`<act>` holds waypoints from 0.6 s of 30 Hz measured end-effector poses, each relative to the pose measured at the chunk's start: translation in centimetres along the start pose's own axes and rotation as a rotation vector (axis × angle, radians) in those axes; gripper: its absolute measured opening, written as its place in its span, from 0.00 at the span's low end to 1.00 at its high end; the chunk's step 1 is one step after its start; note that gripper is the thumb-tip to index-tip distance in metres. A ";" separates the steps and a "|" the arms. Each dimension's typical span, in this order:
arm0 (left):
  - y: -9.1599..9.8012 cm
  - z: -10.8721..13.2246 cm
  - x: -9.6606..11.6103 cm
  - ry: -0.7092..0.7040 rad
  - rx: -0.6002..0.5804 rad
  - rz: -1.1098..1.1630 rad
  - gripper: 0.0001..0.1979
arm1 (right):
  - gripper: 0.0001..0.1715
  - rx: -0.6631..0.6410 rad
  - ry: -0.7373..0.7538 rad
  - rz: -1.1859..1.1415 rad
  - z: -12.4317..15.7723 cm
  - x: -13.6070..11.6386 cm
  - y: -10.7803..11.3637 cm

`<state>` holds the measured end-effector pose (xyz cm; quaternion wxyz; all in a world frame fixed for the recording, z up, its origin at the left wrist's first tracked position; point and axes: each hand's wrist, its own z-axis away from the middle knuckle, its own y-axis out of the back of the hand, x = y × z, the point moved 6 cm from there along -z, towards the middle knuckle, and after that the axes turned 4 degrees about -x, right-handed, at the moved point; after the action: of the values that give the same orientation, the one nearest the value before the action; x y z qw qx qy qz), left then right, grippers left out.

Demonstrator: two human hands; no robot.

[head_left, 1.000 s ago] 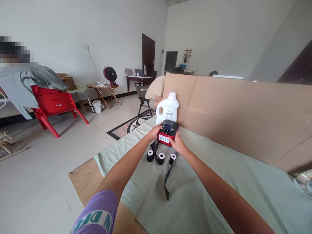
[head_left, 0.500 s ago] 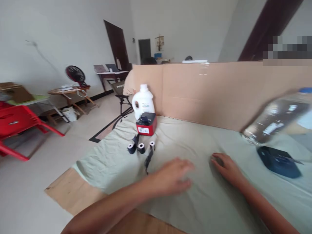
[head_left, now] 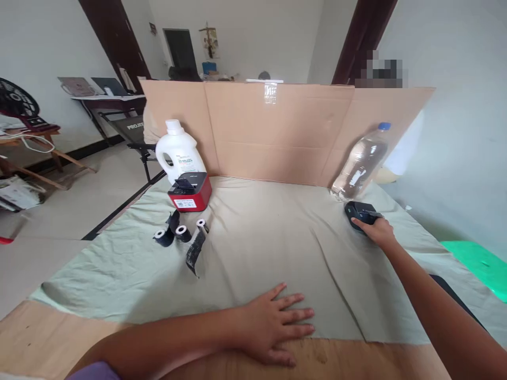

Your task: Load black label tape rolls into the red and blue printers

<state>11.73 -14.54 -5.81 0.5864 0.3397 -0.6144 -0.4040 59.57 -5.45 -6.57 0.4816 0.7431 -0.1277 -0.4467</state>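
Note:
My left hand point(head_left: 277, 322) lies flat with fingers spread on the near edge of the pale green cloth point(head_left: 257, 237), holding nothing. My right hand point(head_left: 376, 230) reaches far right and rests its fingers on a small dark device point(head_left: 360, 212) beside a clear plastic bottle point(head_left: 360, 161); the fingers curl over its near edge. A red and black label printer point(head_left: 189, 191) stands at the far left in front of a white detergent jug point(head_left: 178, 150). Three black tape rolls point(head_left: 180, 232) with a loose black strip point(head_left: 195, 253) lie before the printer.
A cardboard wall point(head_left: 277, 132) lines the back of the table. Bare wood point(head_left: 336, 361) shows at the near edge. A green stool point(head_left: 479, 264) stands at the right. A folding chair point(head_left: 130, 132), tables and a fan point(head_left: 13, 103) stand at the left.
Both hands left the red printer. The view swung right. My left hand came down flat on the cloth's near edge, and my right hand reached out to the dark device by the bottle.

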 end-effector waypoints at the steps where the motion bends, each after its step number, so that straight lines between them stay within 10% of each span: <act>1: 0.1 0.1 0.2 -0.002 0.001 -0.016 0.33 | 0.58 -0.037 -0.042 0.038 -0.4 -0.7 -0.2; 6: 0.1 0.2 0.1 -0.006 0.018 -0.064 0.33 | 0.59 -0.078 -0.024 0.204 2.9 -5.8 0.0; 13: -0.5 0.1 -0.5 -0.012 0.040 -0.068 0.33 | 0.47 -0.240 0.313 0.151 18.0 -18.6 -4.4; 18: -0.7 0.0 -0.5 -0.012 0.050 -0.077 0.34 | 0.50 -0.223 0.245 0.160 24.1 -22.5 -6.4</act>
<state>11.71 -14.36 -6.64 0.5580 0.3752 -0.6144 -0.4128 26.27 -2.77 -2.99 0.6071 0.7213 -0.0764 -0.3247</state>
